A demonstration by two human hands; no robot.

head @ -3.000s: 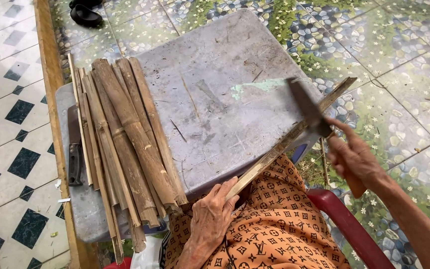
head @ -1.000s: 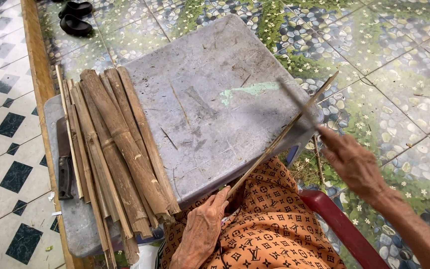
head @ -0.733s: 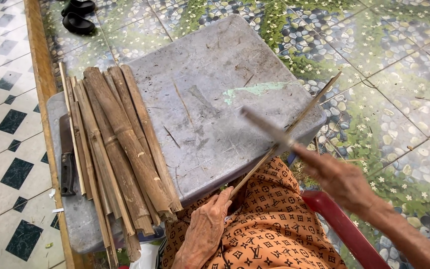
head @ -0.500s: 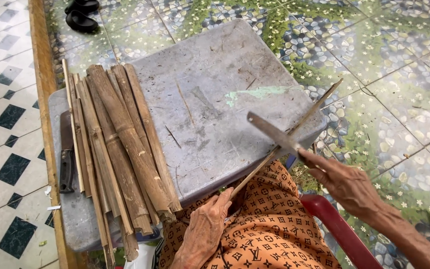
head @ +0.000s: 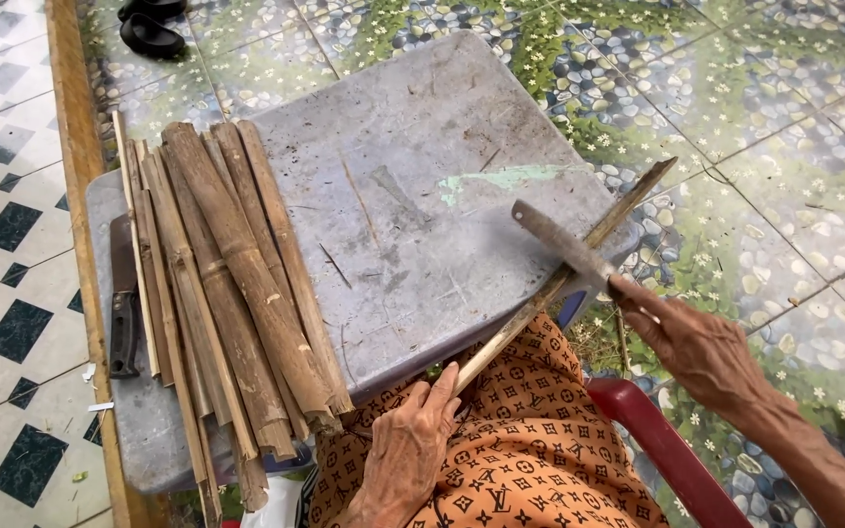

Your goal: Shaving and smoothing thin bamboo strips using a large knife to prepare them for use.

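Note:
My left hand (head: 411, 445) rests on my lap and grips the near end of a long thin bamboo stick (head: 628, 207), which slants up to the right past the edge of the grey table (head: 422, 186). My right hand (head: 701, 347) holds a knife with a flat metal blade (head: 559, 240); the blade lies against the stick about halfway along it. A pile of split bamboo strips (head: 237, 284) lies lengthwise on the left part of the table.
A second dark-handled knife (head: 124, 303) lies at the table's left edge. A red chair arm (head: 657, 445) is beside my patterned orange lap. Black sandals (head: 149, 24) sit on the tiled floor at the top left. A wooden beam (head: 75, 127) runs along the left.
My right hand swung the knife up away from the stick, then brought it back down; the blade now rests on the stick again. The left hand kept its grip.

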